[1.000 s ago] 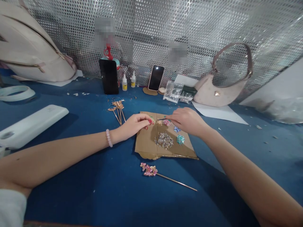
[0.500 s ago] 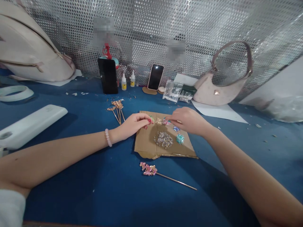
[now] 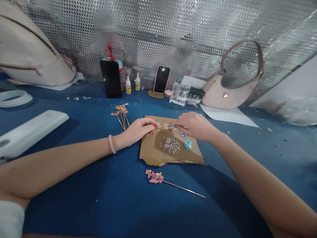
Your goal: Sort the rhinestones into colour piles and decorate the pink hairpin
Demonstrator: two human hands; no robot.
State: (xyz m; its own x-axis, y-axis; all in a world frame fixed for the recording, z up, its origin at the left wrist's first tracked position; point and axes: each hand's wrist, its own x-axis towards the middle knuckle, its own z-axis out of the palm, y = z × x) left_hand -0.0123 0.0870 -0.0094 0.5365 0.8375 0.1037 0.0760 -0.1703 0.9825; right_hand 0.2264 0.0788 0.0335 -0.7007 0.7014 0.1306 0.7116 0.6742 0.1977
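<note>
Over the far left part of a cardboard sheet [image 3: 148,152], my left hand [image 3: 136,132] is closed in a pinch; whatever lies between its fingertips is too small to make out. My right hand [image 3: 195,126] grips a thin metal tool like tweezers [image 3: 168,126], its tip pointing left over small piles of beads. Nearer on the cardboard are a silvery bead pile [image 3: 170,145] and a turquoise bead pile [image 3: 187,144]. In front of the sheet lies a gold hairpin with pink flowers [image 3: 156,177]. Several plain gold hairpins [image 3: 122,114] lie beyond my left wrist.
Two small glue bottles [image 3: 128,86], a dark phone-like slab [image 3: 111,79] and a phone [image 3: 161,79] stand at the back. Plastic packets [image 3: 180,94] and a handbag [image 3: 229,96] are back right. A white power bank [image 3: 33,132], tape roll [image 3: 15,98] and backpack [image 3: 32,49] are left.
The whole view has shifted slightly. Both hands keep nearly the same pose over the cardboard, and the hairpins have not moved on the table.
</note>
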